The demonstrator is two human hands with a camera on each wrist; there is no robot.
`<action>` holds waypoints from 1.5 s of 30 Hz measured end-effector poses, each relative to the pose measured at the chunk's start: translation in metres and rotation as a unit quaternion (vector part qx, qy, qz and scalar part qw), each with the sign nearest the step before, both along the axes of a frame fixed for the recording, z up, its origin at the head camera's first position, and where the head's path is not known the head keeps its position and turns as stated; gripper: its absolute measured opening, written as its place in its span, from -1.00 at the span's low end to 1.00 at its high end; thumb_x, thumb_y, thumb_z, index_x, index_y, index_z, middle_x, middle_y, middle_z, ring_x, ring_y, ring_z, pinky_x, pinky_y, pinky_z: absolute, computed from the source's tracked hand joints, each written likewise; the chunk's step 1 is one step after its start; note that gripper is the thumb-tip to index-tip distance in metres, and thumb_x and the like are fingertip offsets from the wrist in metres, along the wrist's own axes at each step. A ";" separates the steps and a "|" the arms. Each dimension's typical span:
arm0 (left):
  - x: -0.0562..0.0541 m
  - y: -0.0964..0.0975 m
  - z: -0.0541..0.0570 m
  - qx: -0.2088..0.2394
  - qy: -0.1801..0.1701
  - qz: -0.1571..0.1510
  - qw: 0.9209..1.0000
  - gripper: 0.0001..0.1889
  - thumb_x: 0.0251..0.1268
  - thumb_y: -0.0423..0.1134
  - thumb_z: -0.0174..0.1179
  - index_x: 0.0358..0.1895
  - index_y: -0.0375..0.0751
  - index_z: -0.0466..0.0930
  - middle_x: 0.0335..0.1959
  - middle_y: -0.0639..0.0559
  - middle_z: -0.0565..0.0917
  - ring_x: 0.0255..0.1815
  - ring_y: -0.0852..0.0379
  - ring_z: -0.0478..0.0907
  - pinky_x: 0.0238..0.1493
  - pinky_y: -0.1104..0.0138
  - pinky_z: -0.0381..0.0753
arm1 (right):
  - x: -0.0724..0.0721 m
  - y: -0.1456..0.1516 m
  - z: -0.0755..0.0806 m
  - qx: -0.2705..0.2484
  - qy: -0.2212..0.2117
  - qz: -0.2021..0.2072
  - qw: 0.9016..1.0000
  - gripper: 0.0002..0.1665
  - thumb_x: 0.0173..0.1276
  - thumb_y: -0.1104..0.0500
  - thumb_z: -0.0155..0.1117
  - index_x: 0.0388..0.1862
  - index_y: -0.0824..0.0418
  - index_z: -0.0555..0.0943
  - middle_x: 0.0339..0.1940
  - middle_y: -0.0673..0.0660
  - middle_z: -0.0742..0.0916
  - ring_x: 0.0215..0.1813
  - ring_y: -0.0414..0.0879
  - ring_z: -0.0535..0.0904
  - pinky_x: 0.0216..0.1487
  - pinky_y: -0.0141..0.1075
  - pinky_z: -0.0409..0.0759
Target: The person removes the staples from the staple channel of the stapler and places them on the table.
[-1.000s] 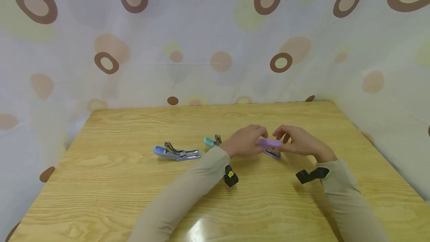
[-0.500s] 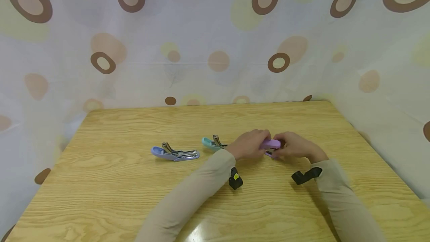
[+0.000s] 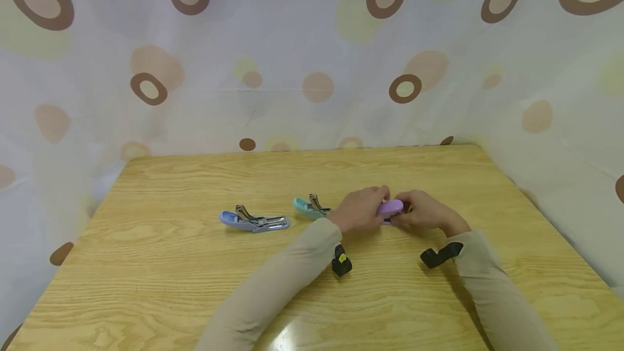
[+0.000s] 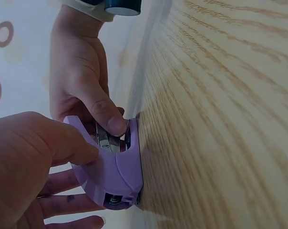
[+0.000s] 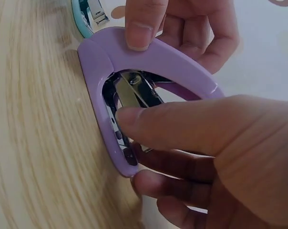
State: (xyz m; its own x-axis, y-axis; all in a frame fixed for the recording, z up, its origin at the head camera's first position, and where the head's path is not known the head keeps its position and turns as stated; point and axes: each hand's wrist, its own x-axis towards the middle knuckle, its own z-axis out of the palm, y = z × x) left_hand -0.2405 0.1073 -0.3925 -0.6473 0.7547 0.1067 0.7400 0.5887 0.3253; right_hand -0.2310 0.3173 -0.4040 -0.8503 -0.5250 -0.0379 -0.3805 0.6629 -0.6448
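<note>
Clearly, both hands have hold of the same stapler, and they work close together over the right half of the table. The person's left hand (image 3: 359, 209) pinches the curved, glossy purple plastic stapler (image 3: 390, 207) at its hinged end, thumb pressed on the near side of the cover and fingers round the far side. The right hand (image 3: 425, 210) has it at the gaping front: its thumb reaches into the mouth onto the silvery metal magazine (image 5: 139, 90), while its other fingers curl near the tip of the base. That base seems to rest on the yellowish wood-grain tabletop (image 3: 161, 291). Just beyond the left wrist lies a mint-green plastic stapler (image 3: 306, 208), partly hidden by that hand, its metal arm sticking up. Further to the left, a pale blue plastic stapler (image 3: 254, 222) lies spread flat, metal arm slanting upward. Beige sleeves (image 3: 278, 280) cover both forearms, each with a small black device (image 3: 342, 263) at the wrist. Behind everything hangs a whitish cloth (image 3: 292, 42) printed with brown rings and pale blobs.
</note>
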 end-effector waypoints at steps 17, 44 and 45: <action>0.003 0.012 0.004 -0.004 0.013 -0.019 1.000 -0.59 0.39 -0.16 0.15 0.28 0.08 0.46 -0.07 0.04 0.57 -0.20 0.22 0.51 -0.20 0.44 0.52 | -0.006 0.006 -0.022 -0.086 -0.003 -0.009 0.996 -0.83 0.17 0.28 0.43 -0.26 0.25 0.66 -0.48 -0.05 0.58 -0.46 -0.30 0.39 -0.42 -0.42 0.39; -0.005 -0.022 0.017 0.148 -0.071 -0.029 0.986 -0.85 0.30 -0.26 0.20 -0.22 -0.14 0.40 -0.27 0.03 0.47 -0.28 0.19 0.40 -0.28 0.51 0.41 | -0.005 0.010 -0.025 -0.101 -0.002 -0.034 0.994 -0.90 0.11 0.29 0.47 -0.41 0.20 0.68 -0.44 0.00 0.62 -0.45 -0.28 0.39 -0.42 -0.42 0.36; -0.005 -0.025 0.018 0.153 -0.067 -0.032 0.985 -0.85 0.30 -0.26 0.21 -0.26 -0.16 0.41 -0.29 0.01 0.48 -0.30 0.19 0.39 -0.28 0.50 0.40 | -0.005 0.010 -0.025 -0.098 0.001 -0.035 0.995 -0.91 0.12 0.29 0.46 -0.40 0.20 0.69 -0.41 0.01 0.64 -0.44 -0.27 0.39 -0.40 -0.42 0.36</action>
State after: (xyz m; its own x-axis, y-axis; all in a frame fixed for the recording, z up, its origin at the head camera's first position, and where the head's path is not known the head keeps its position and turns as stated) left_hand -0.2460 0.0822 -0.3745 -0.6229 0.7401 0.2535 0.7113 0.4009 0.5774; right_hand -0.2356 0.3275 -0.4293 -0.8845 -0.4626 0.0603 -0.3393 0.5492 -0.7637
